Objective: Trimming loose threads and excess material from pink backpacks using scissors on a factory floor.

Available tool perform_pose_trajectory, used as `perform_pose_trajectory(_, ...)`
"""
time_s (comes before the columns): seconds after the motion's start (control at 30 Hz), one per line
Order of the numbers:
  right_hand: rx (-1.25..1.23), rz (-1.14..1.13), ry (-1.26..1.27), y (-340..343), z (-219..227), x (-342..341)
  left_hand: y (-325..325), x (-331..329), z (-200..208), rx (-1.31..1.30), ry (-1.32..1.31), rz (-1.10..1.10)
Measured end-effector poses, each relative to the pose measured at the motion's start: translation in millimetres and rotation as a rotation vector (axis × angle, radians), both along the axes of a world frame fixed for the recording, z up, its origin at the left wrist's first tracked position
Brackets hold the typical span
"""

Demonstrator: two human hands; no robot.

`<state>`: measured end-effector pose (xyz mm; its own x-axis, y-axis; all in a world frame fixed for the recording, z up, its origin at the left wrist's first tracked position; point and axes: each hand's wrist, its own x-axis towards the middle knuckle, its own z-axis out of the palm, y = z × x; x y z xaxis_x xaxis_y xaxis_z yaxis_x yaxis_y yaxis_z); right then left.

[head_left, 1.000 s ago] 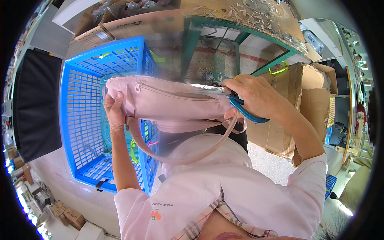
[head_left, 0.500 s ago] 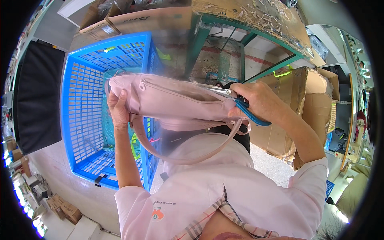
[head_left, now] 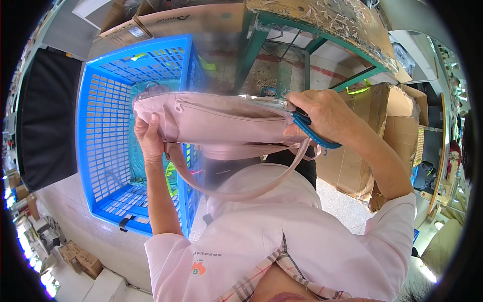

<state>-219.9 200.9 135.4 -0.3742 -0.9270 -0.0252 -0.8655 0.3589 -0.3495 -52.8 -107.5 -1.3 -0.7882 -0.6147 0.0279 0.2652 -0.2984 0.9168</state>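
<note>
A pale pink handbag [head_left: 216, 120] with a zipped pocket and a looped strap [head_left: 236, 195] is held level in front of my body. My left hand [head_left: 148, 137] grips its left end, thumb on the near face and the other fingers mostly behind it. In my right hand [head_left: 322, 115] is a pair of scissors [head_left: 316, 135] with blue handles, at the bag's right end. The metal blades point left along the bag's top edge; their tips are hard to make out. My right thumb and fingertips also touch the bag's right end.
A blue plastic crate [head_left: 106, 151] with teal wrapping inside stands at left, partly behind the bag. Ahead is a green-framed table [head_left: 322, 38] with scraps on top. Cardboard boxes [head_left: 352, 151] stand at right; another open carton [head_left: 191, 22] sits beyond the crate.
My right hand and the scissors have shifted slightly left and up along the bag. The bag and my left hand stay nearly where they were.
</note>
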Motion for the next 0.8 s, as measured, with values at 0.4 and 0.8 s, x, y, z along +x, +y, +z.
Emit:
perform_pose_trajectory(0.4,0.013,0.024,-0.008,-9,9,2,5,4,1,0.024,0.017,0.007)
perform_pose_trajectory(0.8,-0.043,0.055,-0.067,-7,3,1,6,5,0,0.003,-0.024,0.017)
